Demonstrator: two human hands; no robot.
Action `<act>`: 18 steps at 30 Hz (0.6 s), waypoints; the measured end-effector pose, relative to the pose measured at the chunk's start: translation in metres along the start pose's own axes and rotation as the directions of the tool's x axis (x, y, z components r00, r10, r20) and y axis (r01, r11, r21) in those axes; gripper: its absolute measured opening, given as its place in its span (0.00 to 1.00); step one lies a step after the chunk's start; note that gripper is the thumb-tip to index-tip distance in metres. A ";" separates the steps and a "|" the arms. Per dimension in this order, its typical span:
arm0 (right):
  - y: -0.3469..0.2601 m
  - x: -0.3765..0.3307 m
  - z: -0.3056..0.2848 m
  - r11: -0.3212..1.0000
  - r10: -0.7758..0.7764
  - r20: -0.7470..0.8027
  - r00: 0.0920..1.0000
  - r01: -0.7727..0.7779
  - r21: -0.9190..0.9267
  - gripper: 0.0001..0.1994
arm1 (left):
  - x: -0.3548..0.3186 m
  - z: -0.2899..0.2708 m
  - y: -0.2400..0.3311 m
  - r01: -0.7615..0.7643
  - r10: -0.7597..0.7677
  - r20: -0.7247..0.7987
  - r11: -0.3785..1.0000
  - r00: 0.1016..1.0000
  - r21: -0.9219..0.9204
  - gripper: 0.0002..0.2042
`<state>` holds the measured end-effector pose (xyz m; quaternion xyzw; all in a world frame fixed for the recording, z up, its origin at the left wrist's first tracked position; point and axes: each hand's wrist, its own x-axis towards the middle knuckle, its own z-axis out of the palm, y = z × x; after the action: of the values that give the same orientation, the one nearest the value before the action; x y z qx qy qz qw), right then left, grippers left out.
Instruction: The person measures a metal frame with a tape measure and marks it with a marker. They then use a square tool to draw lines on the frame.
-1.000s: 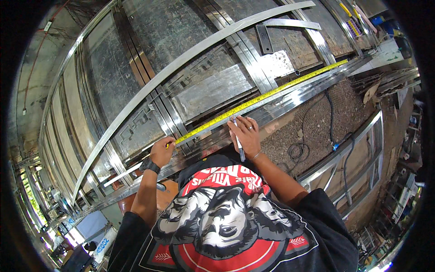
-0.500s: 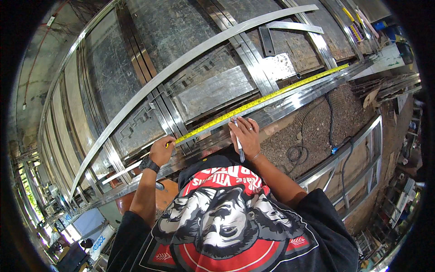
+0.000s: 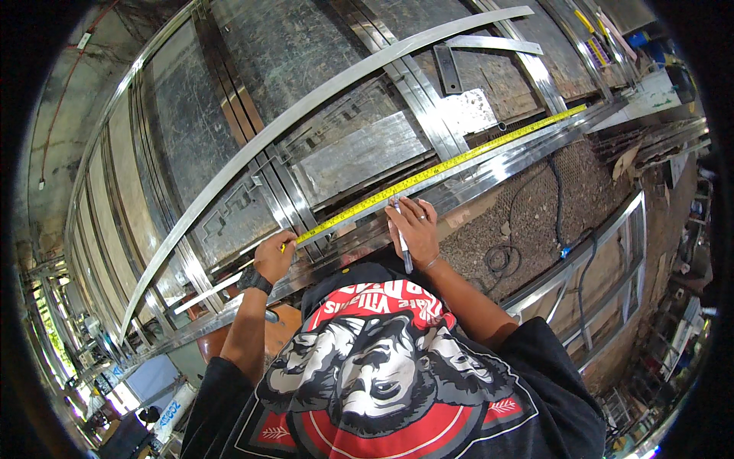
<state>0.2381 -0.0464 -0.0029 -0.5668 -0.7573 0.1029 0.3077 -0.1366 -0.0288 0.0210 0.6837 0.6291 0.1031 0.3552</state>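
A yellow tape measure blade (image 3: 436, 171) lies stretched along a shiny metal bar (image 3: 489, 164), running from my left hand up to the far right. My left hand (image 3: 274, 256), with a dark watch on its wrist, pinches the near end of the blade. Closed around a slim pale marker pen (image 3: 404, 249), my right hand (image 3: 415, 229) rests against the bar just below the blade's middle. The pen's tip points up toward the tape, its other end toward me. Whether the tip touches the metal cannot be made out.
A long curved metal strip (image 3: 310, 99) arches across the metal framework beyond the tape. A black angled tool (image 3: 448, 70) with a pale blade lies at the back right. To the right, a dark cable (image 3: 556, 203) trails over gravelly ground beside another metal frame (image 3: 634, 252).
Both hands, the pen and the tape keep their places. Only a very slight shift of the whole view shows.
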 end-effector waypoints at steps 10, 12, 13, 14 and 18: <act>0.003 -0.002 0.001 1.000 -0.008 0.020 1.000 0.008 0.008 0.21 | 0.002 -0.002 0.002 -0.006 0.005 0.026 1.000 1.000 0.024 0.11; 0.003 -0.002 0.001 1.000 -0.019 0.010 1.000 0.019 0.011 0.20 | 0.000 0.002 -0.003 -0.044 0.044 -0.019 0.999 0.999 -0.017 0.10; 0.003 -0.002 0.001 1.000 -0.024 0.003 1.000 0.024 0.009 0.19 | 0.000 0.001 -0.001 -0.040 0.040 -0.007 0.999 0.999 -0.008 0.10; 0.003 -0.002 0.002 1.000 -0.030 -0.004 1.000 0.030 0.008 0.18 | 0.001 -0.001 0.001 -0.035 0.035 0.005 0.999 0.999 0.001 0.10; 0.001 -0.001 -0.002 0.999 -0.037 0.027 0.999 0.037 0.003 0.19 | -0.001 0.003 -0.007 -0.046 0.046 -0.014 0.999 0.999 0.014 0.10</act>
<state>0.2405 -0.0470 -0.0021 -0.5508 -0.7717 0.1056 0.2999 -0.1404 -0.0307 0.0147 0.6995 0.6165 0.1119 0.3437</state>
